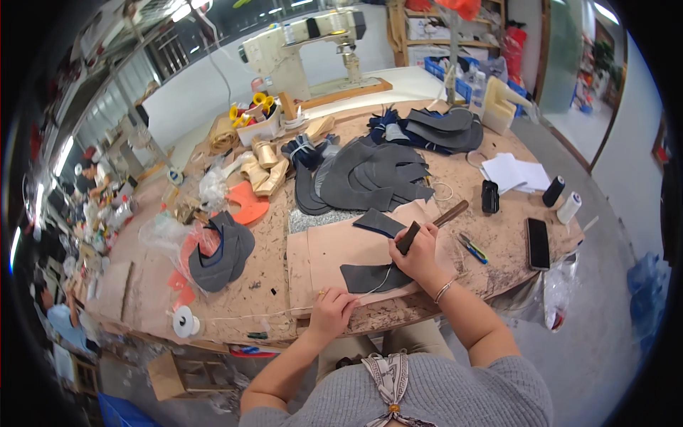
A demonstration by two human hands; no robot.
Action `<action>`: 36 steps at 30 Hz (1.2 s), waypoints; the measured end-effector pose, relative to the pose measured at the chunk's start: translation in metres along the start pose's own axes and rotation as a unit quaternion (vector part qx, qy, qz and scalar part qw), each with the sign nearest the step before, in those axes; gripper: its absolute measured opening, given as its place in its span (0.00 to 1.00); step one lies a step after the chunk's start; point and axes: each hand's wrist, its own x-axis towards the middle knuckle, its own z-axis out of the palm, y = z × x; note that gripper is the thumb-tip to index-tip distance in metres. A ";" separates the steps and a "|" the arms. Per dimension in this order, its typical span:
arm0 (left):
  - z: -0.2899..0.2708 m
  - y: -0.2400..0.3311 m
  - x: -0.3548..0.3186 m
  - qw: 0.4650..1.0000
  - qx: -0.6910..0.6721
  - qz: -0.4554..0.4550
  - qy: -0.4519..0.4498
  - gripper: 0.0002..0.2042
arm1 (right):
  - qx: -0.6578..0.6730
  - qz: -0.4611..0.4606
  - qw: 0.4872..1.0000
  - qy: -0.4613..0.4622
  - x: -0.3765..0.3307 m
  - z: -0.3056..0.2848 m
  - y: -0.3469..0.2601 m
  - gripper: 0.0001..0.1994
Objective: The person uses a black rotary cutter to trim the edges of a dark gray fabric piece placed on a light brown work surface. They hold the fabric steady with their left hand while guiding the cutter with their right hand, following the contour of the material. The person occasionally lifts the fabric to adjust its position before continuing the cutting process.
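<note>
My right hand point(420, 256) is closed round a hammer with a dark head point(408, 238) and a wooden handle point(452, 213), gripping it close to the head. Below that hand a dark grey cut piece point(377, 278) lies on a pale tan sheet point(320, 249). A thin white cord point(376, 289) curves over this piece toward my left hand point(333, 313). At the sheet's near edge, my left thumb and forefinger pinch together by the cord's end. Another grey piece with a blue edge point(378, 223) rests just beyond my right hand.
Stacked grey pieces point(370, 174) lie at the back, more point(222, 252) at the left. A cutter point(472, 248), a phone point(538, 243), a black box point(489, 196) and thread spools point(568, 208) sit at the right. A sewing machine point(309, 57) stands behind; people work far left.
</note>
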 end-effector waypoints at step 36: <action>-0.101 -0.148 0.034 0.969 0.067 -0.234 0.032 0.09 | 0.003 0.014 1.000 0.025 -0.005 -0.002 0.006 0.08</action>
